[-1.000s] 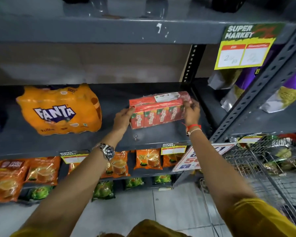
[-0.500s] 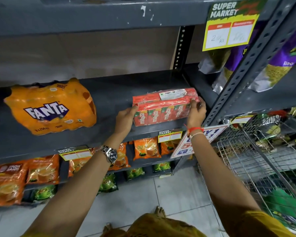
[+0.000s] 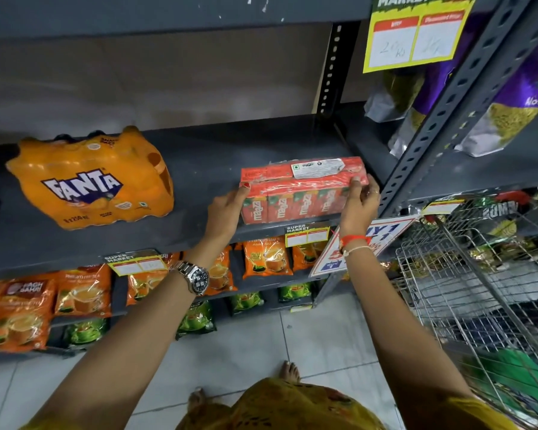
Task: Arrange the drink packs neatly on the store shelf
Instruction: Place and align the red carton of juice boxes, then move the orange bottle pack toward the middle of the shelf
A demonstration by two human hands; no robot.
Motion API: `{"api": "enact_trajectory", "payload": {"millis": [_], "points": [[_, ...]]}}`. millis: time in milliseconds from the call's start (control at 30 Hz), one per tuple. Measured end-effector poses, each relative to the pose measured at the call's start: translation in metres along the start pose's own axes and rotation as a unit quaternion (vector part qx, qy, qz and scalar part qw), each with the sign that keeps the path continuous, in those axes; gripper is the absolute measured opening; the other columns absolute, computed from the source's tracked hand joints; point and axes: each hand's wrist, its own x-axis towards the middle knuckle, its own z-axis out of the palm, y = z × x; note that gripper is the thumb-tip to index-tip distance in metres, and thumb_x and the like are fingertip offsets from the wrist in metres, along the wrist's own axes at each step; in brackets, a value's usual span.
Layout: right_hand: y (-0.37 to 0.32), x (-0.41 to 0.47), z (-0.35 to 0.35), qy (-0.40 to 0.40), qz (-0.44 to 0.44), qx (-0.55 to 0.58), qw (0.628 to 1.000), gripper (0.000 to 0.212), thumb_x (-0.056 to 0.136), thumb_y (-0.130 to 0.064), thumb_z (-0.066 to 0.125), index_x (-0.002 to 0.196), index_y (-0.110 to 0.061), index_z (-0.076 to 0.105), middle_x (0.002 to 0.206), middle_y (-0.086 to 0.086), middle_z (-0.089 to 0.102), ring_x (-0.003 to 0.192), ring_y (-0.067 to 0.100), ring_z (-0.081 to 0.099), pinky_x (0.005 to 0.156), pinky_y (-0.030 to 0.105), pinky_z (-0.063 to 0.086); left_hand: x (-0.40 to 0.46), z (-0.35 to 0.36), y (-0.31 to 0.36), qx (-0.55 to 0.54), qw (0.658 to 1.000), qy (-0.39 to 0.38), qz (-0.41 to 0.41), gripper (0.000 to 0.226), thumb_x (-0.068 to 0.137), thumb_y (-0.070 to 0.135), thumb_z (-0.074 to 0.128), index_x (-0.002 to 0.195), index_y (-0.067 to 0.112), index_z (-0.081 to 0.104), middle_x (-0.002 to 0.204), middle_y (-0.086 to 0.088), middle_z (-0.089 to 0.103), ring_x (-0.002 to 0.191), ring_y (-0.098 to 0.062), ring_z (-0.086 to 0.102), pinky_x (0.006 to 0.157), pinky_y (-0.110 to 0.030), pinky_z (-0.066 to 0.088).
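Note:
A red shrink-wrapped Maaza drink pack (image 3: 298, 193) rests on the grey shelf (image 3: 205, 169), near its front edge at the right end. My left hand (image 3: 225, 212) presses against its left end, thumb on top. My right hand (image 3: 359, 203) holds its right end, fingers curled over the top corner. An orange Fanta multipack (image 3: 90, 181) stands on the same shelf, well to the left, with bare shelf between the two packs.
A perforated grey upright (image 3: 441, 110) bounds the shelf on the right, with purple pouches (image 3: 510, 97) behind it. A wire trolley (image 3: 479, 290) stands at my right. Orange and green tea packets (image 3: 266, 259) fill the lower shelves. A yellow price card (image 3: 413, 35) hangs above.
The camera has tilted down and moved closer. The Maaza pack has settled onto the shelf near the front edge, both hands staying on its ends.

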Motion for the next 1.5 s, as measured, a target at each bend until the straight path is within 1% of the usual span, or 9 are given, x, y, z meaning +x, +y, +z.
{"api": "enact_trajectory", "payload": {"millis": [367,467,533,633,733,833,1100,1200,1500], "points": [[-0.004,-0.007,-0.005,-0.022,0.007,0.009,1.0,0.049,0.098,-0.027,0.044,0.141,-0.007,0.035,0.143,0.012,0.046,0.123,0.017,0.05,0.081,0.003,0.045,-0.008,-0.003,0.0,0.032,0.999,-0.008,0.011,0.029,0.093,0.037,0.042,0.071,0.025,0.058,0.075,0.01,0.063,0.069,0.002,0.061,0.063,-0.008,0.045],[-0.012,-0.036,0.006,0.05,-0.008,0.041,0.998,0.05,0.099,-0.029,0.042,0.142,-0.008,0.032,0.147,0.011,0.041,0.127,0.015,0.045,0.089,0.004,0.04,-0.017,-0.016,-0.006,0.003,1.0,0.014,0.014,0.031,0.094,0.035,0.041,0.101,0.016,0.064,0.105,0.004,0.067,0.095,0.002,0.061,0.086,-0.013,0.044],[-0.002,-0.066,0.011,0.096,0.006,0.031,0.995,0.042,0.098,-0.027,0.043,0.133,-0.004,0.04,0.135,0.015,0.046,0.113,0.016,0.052,0.079,0.001,0.044,-0.029,-0.038,-0.015,-0.036,0.997,0.072,0.018,0.042,0.093,0.034,0.044,0.127,0.009,0.052,0.132,-0.003,0.056,0.122,-0.012,0.051,0.106,-0.026,0.038],[0.028,-0.127,0.03,-0.059,0.197,-0.11,0.972,0.048,0.082,-0.04,0.065,0.08,0.004,0.047,0.092,0.014,0.045,0.086,0.018,0.043,0.086,0.018,0.041,-0.041,-0.093,-0.045,-0.06,0.98,0.186,0.032,0.04,0.092,0.032,0.044,0.118,0.004,0.057,0.112,-0.014,0.065,0.097,-0.026,0.062,0.083,-0.033,0.05],[0.027,-0.179,0.088,-0.091,-0.041,-0.185,0.978,0.036,0.088,-0.034,0.052,0.09,0.002,0.054,0.094,0.01,0.051,0.091,0.017,0.044,0.09,0.021,0.037,-0.036,-0.172,-0.072,-0.089,0.939,0.331,0.036,0.035,0.092,0.024,0.043,0.105,-0.006,0.057,0.097,-0.027,0.058,0.092,-0.039,0.056,0.074,-0.037,0.045],[-0.002,-0.218,0.155,-0.19,-0.138,-0.145,0.961,0.021,0.095,-0.017,0.046,0.109,-0.005,0.058,0.104,0.005,0.056,0.1,0.019,0.053,0.09,0.025,0.04,-0.023,-0.239,-0.078,-0.071,0.915,0.395,0.045,0.026,0.093,0.014,0.044,0.115,0.0,0.048,0.099,0.0,0.046,0.092,0.009,0.051,0.08,-0.005,0.038],[-0.007,-0.237,0.244,-0.311,0.058,-0.078,0.945,0.046,0.094,-0.046,0.043,0.129,-0.016,0.044,0.126,0.007,0.058,0.111,0.021,0.059,0.097,0.04,0.05,0.021,-0.311,-0.068,-0.103,0.982,0.157,0.004,0.038,0.096,0.026,0.04,0.126,0.005,0.041,0.111,0.001,0.048,0.082,0.007,0.053,0.081,-0.012,0.051],[-0.003,-0.242,0.246,-0.293,0.064,-0.062,0.952,0.053,0.088,-0.056,0.044,0.127,-0.021,0.044,0.128,0.008,0.06,0.113,0.025,0.062,0.097,0.048,0.051,0.019,-0.314,-0.065,-0.068,0.99,0.125,0.021,0.033,0.095,0.026,0.039,0.12,0.005,0.044,0.103,0.0,0.052,0.072,0.007,0.057,0.057,-0.003,0.047],[0.004,-0.264,0.232,-0.262,0.046,-0.078,0.961,0.049,0.095,-0.046,0.041,0.133,-0.016,0.045,0.126,0.008,0.062,0.11,0.022,0.063,0.097,0.042,0.052,-0.004,-0.32,-0.083,-0.077,0.99,0.12,0.012,0.039,0.095,0.03,0.04,0.125,0.005,0.04,0.112,-0.005,0.056,0.081,0.001,0.059,0.059,-0.006,0.049]]}}
